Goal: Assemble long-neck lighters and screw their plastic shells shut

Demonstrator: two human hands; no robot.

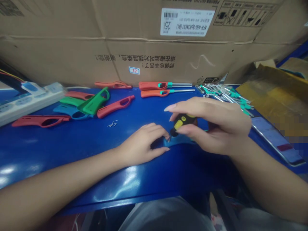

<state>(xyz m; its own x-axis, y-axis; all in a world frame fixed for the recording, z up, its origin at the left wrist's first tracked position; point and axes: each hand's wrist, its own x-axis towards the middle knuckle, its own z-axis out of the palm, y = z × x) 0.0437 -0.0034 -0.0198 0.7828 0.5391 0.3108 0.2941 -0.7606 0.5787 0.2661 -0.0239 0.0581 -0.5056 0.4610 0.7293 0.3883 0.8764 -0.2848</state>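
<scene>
Head view: the right hand [218,125] has its fingers clamped on a screwdriver [184,120] above a blue handle [181,140] on the tabletop [154,179]; the left hand's [141,144] fingers pinch the handle's left end.

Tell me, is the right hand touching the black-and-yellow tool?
Touching. The head view shows the right hand gripping the black-and-yellow tool, its thumb pressed against the side.

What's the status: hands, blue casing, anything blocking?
Right hand grips black-and-yellow tool at blue casing. Left hand at casing's left end. Casing partly hidden by hands. No obstruction visible; small metal pins off left.
</scene>
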